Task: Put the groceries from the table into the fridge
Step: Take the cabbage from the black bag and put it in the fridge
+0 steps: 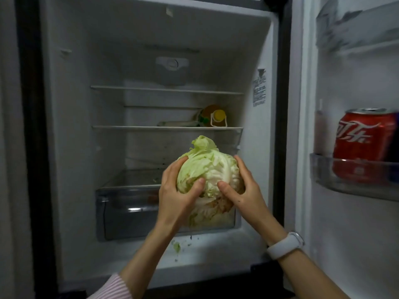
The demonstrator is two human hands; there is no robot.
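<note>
A pale green head of cabbage (210,167) is held up in front of the open fridge (71,147), level with the space above the clear crisper drawer (129,212). My left hand (174,197) grips its left side, thumb pressed on the front. My right hand (241,186), with a white watch on the wrist, grips its right side the same way. The cabbage's lower part shows brownish patches. The cabbage hides part of the drawer's front.
A yellow-capped oil bottle (213,116) lies on the middle glass shelf (129,127); the upper shelf (151,90) is bare. A red cola can (362,145) stands in the door bin (356,186) at right. Cabbage scraps (177,247) lie on the fridge floor.
</note>
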